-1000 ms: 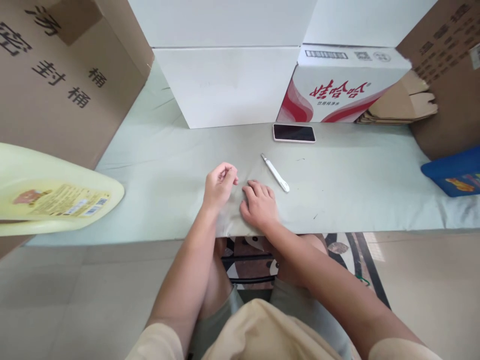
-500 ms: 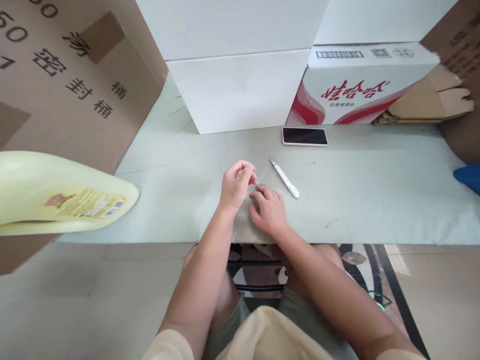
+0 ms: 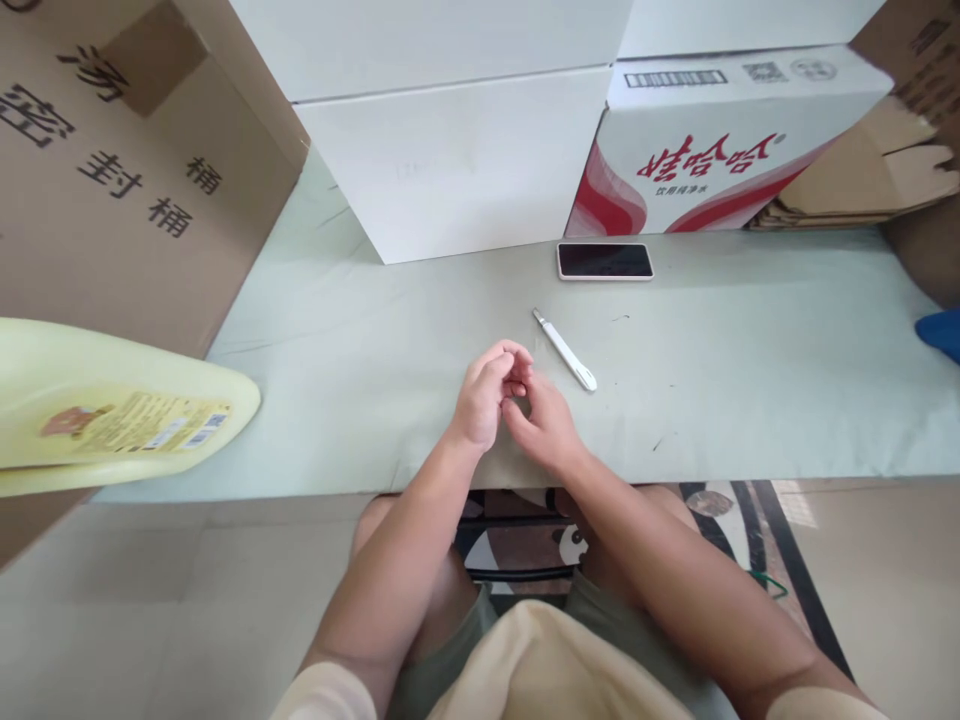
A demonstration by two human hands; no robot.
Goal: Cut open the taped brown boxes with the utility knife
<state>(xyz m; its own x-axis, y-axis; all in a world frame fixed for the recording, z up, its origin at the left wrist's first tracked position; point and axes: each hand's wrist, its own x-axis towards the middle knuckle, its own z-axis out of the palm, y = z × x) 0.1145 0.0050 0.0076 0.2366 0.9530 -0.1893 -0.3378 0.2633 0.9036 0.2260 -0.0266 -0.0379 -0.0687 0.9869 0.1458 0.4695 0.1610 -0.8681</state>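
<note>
A green-covered table [image 3: 780, 400] stands over a pale tiled floor [image 3: 142, 610], brightly patched right.

Softly and brightly lit, with faint shadows beneath the hands [image 3: 480, 405] and a bright patch [image 3: 795, 503] on the right-hand floor [image 3: 892, 590]; stretched toward the edges, slightly soft in fine detail.

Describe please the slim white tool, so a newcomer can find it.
On the pale green tabletop, find the white carton with red lettering. In front of it lies a phone, and between the phone and the right hand is the slim white tool, slantwise. Unlike the wider, dark-screened phone, it has a narrow handle and small silvery tip.
</note>
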